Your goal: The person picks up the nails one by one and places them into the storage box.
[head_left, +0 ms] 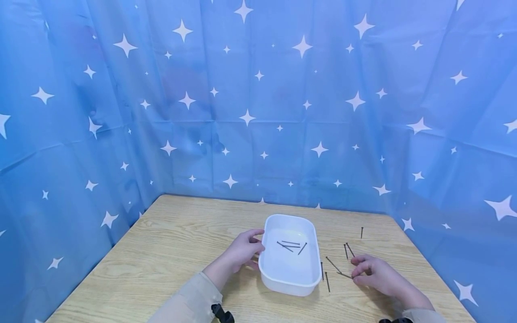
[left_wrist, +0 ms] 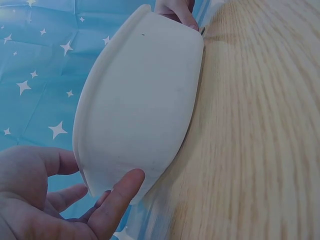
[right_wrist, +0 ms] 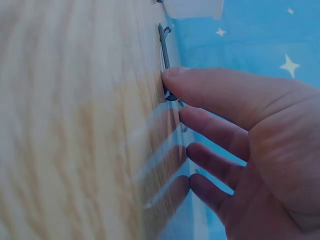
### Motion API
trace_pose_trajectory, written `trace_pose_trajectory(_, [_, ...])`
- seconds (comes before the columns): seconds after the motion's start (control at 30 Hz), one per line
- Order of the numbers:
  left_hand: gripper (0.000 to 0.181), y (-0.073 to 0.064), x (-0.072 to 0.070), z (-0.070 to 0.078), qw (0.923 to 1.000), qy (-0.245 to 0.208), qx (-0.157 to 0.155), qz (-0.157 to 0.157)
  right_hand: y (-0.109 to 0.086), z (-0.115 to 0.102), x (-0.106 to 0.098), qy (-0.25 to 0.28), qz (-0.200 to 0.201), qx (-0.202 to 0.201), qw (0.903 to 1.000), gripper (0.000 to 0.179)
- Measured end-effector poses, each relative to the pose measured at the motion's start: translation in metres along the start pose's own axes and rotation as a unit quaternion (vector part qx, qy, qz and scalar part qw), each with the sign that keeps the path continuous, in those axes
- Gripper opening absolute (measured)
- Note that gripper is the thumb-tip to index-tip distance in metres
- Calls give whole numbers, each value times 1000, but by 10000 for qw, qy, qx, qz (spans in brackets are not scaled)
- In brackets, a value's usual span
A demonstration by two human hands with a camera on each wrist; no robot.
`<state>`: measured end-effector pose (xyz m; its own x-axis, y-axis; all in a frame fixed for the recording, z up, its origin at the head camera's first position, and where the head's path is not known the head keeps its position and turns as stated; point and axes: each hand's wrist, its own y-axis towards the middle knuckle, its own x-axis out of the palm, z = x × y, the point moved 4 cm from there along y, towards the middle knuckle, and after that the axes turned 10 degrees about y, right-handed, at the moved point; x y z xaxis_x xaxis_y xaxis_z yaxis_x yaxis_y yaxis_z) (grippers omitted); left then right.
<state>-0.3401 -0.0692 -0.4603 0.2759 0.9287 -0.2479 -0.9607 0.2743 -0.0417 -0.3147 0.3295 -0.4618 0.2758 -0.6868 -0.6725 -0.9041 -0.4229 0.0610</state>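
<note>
- Four thin dark metal nails (head_left: 291,242) lie on the floor of the white rectangular plastic tray (head_left: 288,271).
- Your left hand (head_left: 244,249) is at the tray's left side, its fingers loosely spread, tips against the rim and outer wall.
- Your right hand (head_left: 373,273) is to the tray's right, thumb touching one loose nail (head_left: 344,274); I cannot tell whether the fingers pinch it.
- Two nails (head_left: 328,282) lie just beside the tray's right wall; farther right of the tray lie the others, one of them well apart.
- Light wood-grain tabletop (head_left: 181,237) under the tray; blue curtain with white four-pointed stars (head_left: 274,148) behind it.
</note>
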Motion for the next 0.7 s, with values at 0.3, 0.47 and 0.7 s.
trace_pose_trajectory(0.3, [65, 1, 0, -2, 10000, 36, 5, 2, 1, 4, 0, 235, -76, 52, 9997, 5])
trace_pose_trajectory(0.47, [64, 2, 0, -2, 10000, 14, 13, -8, 1, 3, 0, 130, -32, 43, 9999, 4])
trace_pose_trajectory(0.7, [65, 0, 0, -1, 10000, 19, 4, 10, 0, -1, 0, -122, 4, -26, 9999, 8])
